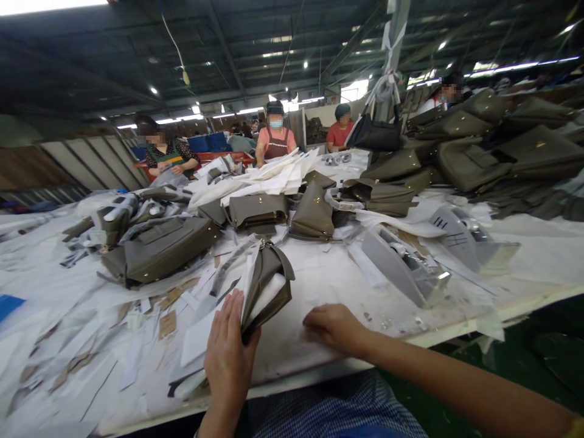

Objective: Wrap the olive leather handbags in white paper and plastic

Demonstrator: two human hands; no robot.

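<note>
Left hand (230, 347) grips the olive bag (265, 267), lower centre; right hand (336, 328) curls by the worktop's (285, 344) front edge, grip unclear, pale open room between them!

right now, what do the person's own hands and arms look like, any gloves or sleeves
The left hand and right hand are bare, without gloves. The right forearm is uncovered up to a yellowish edge, perhaps a sleeve, at the picture's corner.

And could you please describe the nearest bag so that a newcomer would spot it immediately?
On the white table, find the left hand near the front edge. The olive bag beside it shows white stuffing and, unlike the bags behind, has that hand against it.
</note>
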